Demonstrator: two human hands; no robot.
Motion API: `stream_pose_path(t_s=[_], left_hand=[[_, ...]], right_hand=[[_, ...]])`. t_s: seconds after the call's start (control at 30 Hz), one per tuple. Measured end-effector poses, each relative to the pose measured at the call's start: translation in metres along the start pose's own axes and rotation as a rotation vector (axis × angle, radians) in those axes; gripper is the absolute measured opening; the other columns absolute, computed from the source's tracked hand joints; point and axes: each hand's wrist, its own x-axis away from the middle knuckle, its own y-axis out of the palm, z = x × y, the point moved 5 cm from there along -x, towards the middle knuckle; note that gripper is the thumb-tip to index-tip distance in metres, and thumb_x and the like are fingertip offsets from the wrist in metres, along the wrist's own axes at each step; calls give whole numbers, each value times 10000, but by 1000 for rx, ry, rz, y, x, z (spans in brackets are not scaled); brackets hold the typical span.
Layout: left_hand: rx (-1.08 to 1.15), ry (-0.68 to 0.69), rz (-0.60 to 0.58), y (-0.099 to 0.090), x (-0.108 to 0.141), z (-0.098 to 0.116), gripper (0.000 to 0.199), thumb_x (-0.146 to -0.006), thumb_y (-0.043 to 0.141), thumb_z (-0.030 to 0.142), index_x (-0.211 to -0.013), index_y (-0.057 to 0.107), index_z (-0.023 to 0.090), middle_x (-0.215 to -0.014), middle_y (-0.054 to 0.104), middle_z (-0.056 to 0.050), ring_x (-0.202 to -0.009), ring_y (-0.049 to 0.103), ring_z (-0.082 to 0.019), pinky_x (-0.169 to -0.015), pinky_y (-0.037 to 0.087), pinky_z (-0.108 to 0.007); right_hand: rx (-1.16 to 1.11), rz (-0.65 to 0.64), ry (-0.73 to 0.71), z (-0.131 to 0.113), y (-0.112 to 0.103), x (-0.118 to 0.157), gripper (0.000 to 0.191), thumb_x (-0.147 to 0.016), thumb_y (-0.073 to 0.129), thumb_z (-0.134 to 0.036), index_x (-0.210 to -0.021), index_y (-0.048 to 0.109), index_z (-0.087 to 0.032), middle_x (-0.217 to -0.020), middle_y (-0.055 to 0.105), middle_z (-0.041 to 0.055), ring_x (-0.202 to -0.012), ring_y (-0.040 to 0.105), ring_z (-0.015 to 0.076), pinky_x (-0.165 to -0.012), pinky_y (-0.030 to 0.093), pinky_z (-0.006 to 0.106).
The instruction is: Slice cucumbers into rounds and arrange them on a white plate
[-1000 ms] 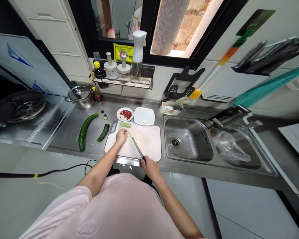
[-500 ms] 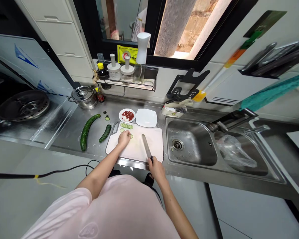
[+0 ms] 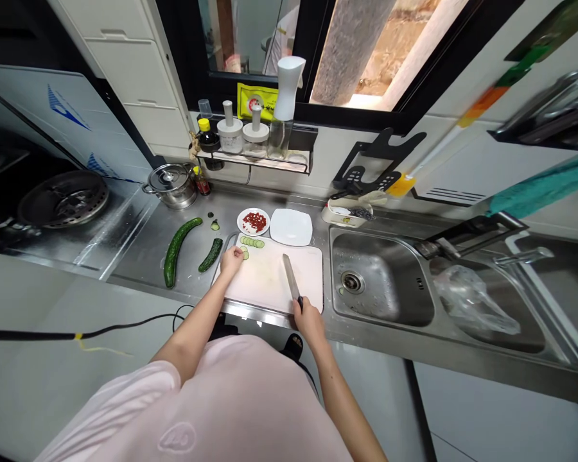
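My left hand (image 3: 232, 262) is at the left side of the white cutting board (image 3: 260, 289), its fingers closed on a thin cucumber slice (image 3: 245, 254). Just above it, a short overlapping row of cucumber slices (image 3: 252, 242) lies along the board's top edge. My right hand (image 3: 310, 319) grips the black handle of a kitchen knife (image 3: 291, 277). The knife's blade points away from me over the right part of the board, clear of the slices. Left of the board lie a cut piece of cucumber (image 3: 210, 255) and a long whole cucumber (image 3: 177, 251).
Behind the board stand a small plate of chopped red pieces (image 3: 245, 228) and a white square plate (image 3: 291, 228). A steel sink (image 3: 380, 282) is at the right. A lidded pot (image 3: 172, 186) stands at the back left, below a rack of jars (image 3: 255, 142).
My left hand has moved left across the board with the cucumber slice, towards the row's left end. The knife stays nearly in place in my right hand. The view has shifted slightly.
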Motion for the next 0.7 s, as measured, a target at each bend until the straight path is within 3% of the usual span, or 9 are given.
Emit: stream_pose_path(t_s=[0.17,0.7], left_hand=[[-58,-16,20,-8,-8,-5,179,-749,559,237,-887,666,196,-779,672,-8,-722,593,-120,-676,411,-206],[-242,10,36,-6,-7,1,249,-806,485,216,-966,675,202,-868,687,-57,-802,606,-167,-716,403,-242]], right_hand=[[-27,-14,8,0,1,-3,414,-967,238,-465,-1081,520,-184,-897,668,104,-848,630,225,-658,364,268],[-29,-26,10,0,1,-4,416,-964,235,-454,-1086,525,-182,-920,664,113,-862,625,228,-676,364,277]])
